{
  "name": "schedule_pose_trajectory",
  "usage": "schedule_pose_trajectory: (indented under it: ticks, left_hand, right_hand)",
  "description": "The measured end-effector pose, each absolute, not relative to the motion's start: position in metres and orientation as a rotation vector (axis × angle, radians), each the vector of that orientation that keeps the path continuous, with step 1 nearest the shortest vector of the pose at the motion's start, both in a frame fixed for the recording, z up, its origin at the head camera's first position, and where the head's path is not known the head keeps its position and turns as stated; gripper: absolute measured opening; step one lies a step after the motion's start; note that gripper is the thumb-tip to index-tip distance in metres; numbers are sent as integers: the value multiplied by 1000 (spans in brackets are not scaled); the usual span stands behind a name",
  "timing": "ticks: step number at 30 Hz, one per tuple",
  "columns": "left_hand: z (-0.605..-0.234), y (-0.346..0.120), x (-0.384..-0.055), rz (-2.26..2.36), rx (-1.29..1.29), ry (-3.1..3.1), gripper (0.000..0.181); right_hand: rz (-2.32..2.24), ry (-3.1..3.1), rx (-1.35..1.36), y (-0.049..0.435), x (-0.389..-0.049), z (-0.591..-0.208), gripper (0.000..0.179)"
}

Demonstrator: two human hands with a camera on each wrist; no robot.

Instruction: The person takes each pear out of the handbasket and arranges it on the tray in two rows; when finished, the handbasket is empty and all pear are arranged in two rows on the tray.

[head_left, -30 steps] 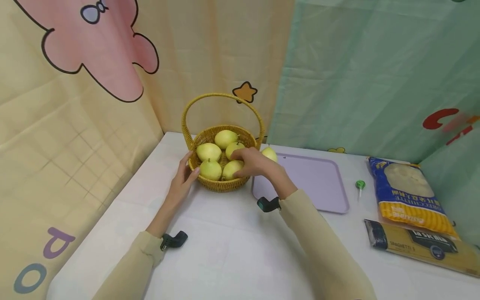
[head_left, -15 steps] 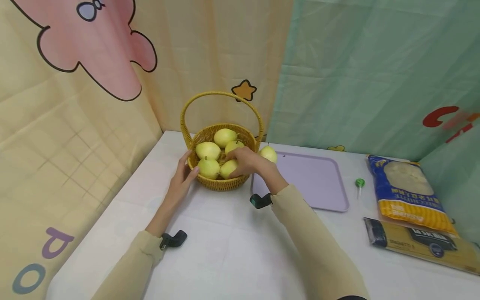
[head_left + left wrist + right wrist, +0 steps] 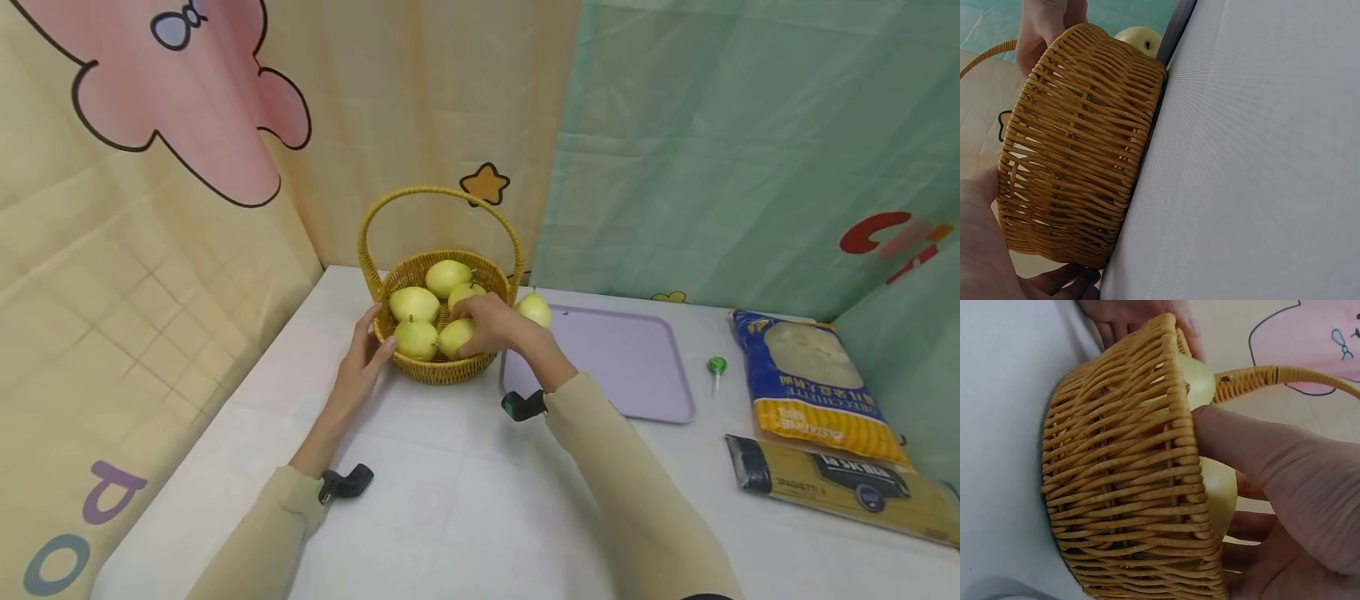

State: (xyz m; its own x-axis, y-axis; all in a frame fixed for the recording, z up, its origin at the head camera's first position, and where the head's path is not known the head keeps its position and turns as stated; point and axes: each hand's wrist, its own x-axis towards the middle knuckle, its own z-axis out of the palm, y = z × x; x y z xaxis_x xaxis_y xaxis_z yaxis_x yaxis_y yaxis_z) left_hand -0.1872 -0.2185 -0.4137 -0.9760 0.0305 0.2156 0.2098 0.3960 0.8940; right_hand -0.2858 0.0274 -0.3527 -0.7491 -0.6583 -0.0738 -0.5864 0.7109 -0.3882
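Much of the head view is cream curtain [image 3: 420,92] and green curtain [image 3: 735,142]; centre-frame on the white counter [image 3: 450,508], the left grip [image 3: 355,371] bends round a wicker basket [image 3: 438,372], the half-closed right grip [image 3: 497,322] curls around a pear [image 3: 454,337] inside. Left wrist view: counter fills the right. Right wrist view: counter at left.

yellow-green pears [image 3: 415,340], golden woven basket [image 3: 438,373], pale lilac tray [image 3: 622,358]
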Motion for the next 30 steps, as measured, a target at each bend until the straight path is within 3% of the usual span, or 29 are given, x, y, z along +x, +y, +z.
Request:
schedule_pose_trajectory:
  ticks: [6,14,30]
  left_hand:
    - [-413,-218,-187,-1640,-219,-2476,65]
    - [-413,-218,-187,-1642,-205,-2476,65]
    - [-413,-218,-186,-1626,-216,-2482,65]
  right_hand:
    - [-637,2766,-1059,29,-275,-344,50]
    - [-900,2848,-996,38,-254,-331,60]
    - [-1460,2735,-976,83,-222,-344,62]
